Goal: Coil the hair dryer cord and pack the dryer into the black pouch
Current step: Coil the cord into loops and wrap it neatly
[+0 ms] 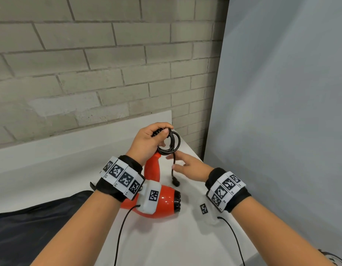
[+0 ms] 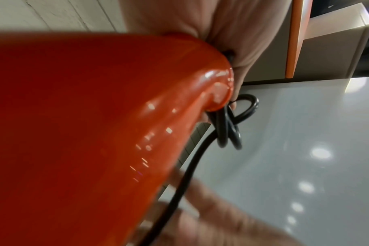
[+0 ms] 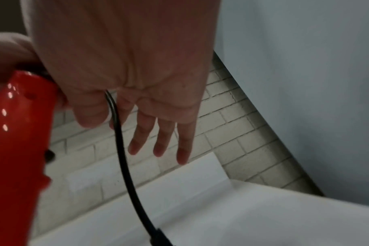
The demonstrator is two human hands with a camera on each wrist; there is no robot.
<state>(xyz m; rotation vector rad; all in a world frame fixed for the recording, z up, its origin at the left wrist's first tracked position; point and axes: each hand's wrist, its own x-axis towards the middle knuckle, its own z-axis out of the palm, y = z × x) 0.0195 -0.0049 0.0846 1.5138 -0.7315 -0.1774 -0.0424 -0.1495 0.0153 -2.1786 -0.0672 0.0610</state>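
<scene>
Setting: white table (image 1: 74, 169) set against a grey brick wall (image 1: 89, 64), with a pale blue-grey panel (image 1: 281, 93) to the dryer's right
Writing: no brand or readable text on the dryer; the only markings are black-and-white square code tags on the wrist bands (image 1: 124, 177), with tiny digits beside them too small to read
Hair dryer (image 1: 164, 200): glossy orange-red body lying on the table, black grille at its right end, handle angled up and away toward the wall
Cord (image 1: 171, 143): black, gathered into a few small loops just above the end of the dryer's handle; one loose length hangs down from the loops
Plug (image 1: 176, 182): black, at the hanging end, on or just above the table beside the dryer handle; contact cannot be told
Left hand (image 1: 151, 140): fingers and thumb curled round the coiled loops, holding them at the top of the dryer handle
Right hand (image 1: 187, 164): just right of the dryer handle, fingers straight and spread, the hanging cord passing between thumb and fingers without being pinched
Black pouch (image 1: 31, 223): dark fabric lying flat on the table left of the dryer; its opening and contents are not visible
</scene>
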